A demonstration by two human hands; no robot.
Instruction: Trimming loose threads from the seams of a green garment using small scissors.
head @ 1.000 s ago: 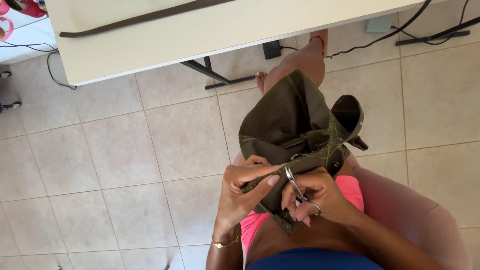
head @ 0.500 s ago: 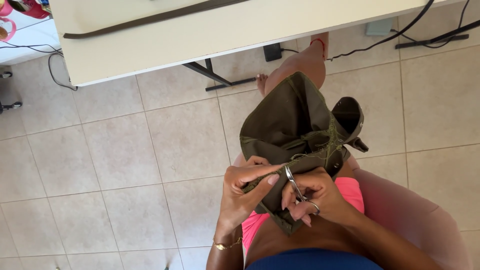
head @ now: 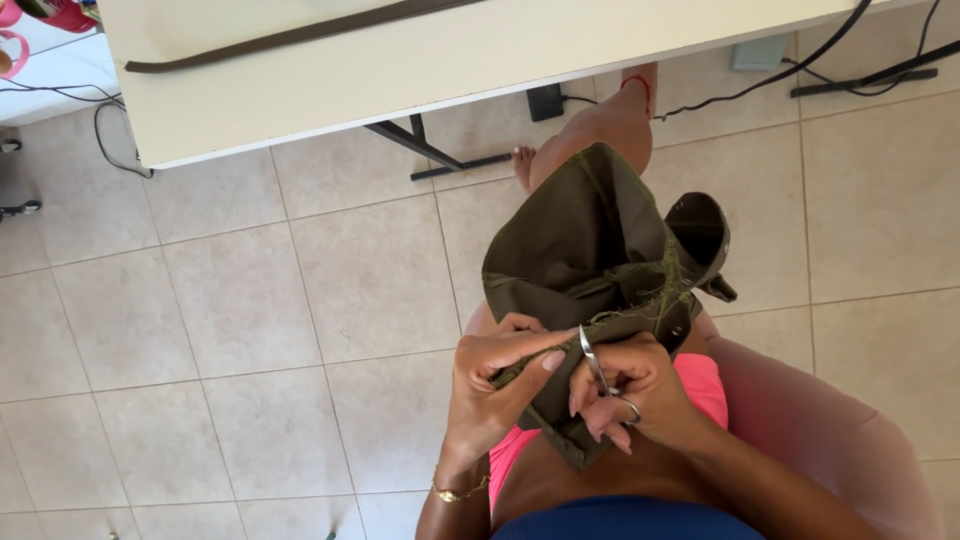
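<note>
An olive-green fabric piece [head: 585,235] with loose threads along a seam lies over my lap and knee. My left hand [head: 495,378] pinches its near edge between thumb and fingers. My right hand [head: 625,395] holds small silver scissors [head: 597,368] with fingers through the loops; the blades point up at the seam just beside my left thumb. A gold bracelet sits on my left wrist.
A cream table [head: 420,60] with a dark strap [head: 300,35] on it stands ahead, its black legs on the beige tiled floor [head: 250,330]. Cables [head: 800,65] run under the table. I sit on a pink seat [head: 830,420]. My bare foot rests near the table leg.
The view has shifted slightly. Both hands stay at the seam in nearly the same pose, scissors still at the fabric edge.
</note>
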